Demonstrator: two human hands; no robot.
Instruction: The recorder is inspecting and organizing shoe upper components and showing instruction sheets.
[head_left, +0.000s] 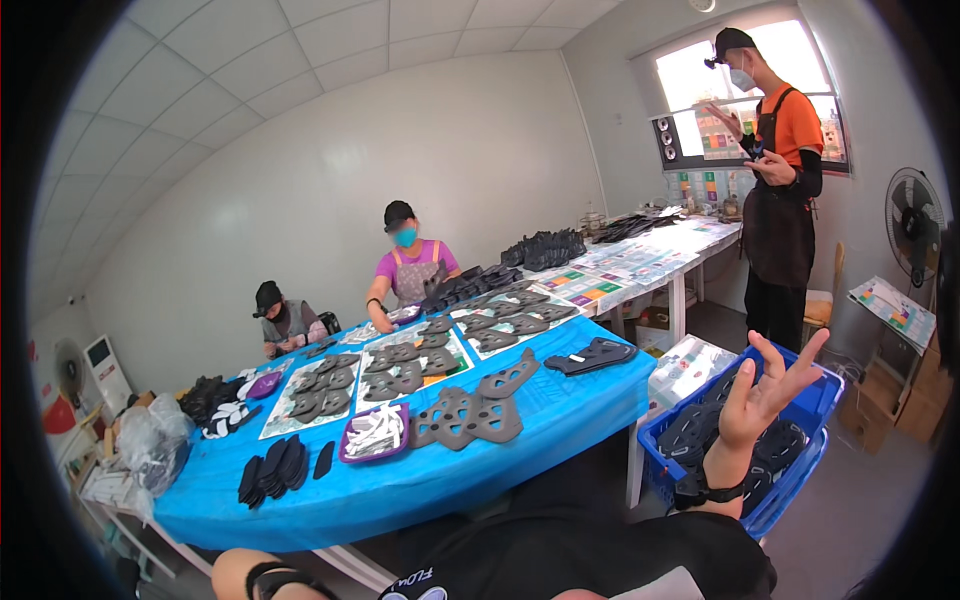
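My right hand is raised at the right with its fingers spread and nothing in it; a black strap circles its wrist. It hovers over a blue plastic crate holding dark foam pieces. Only a bit of my left hand and its black wrist strap show at the bottom edge, below the table's front, and its fingers are hidden. On the blue-covered table in front of me lie grey perforated foam cut-outs, a stack of black oval pieces and a purple tray of white parts.
Two seated people work at the far side over printed sheets with dark pieces. A standing person in an orange shirt and dark apron is at the right by a window. A fan and cardboard boxes stand at far right.
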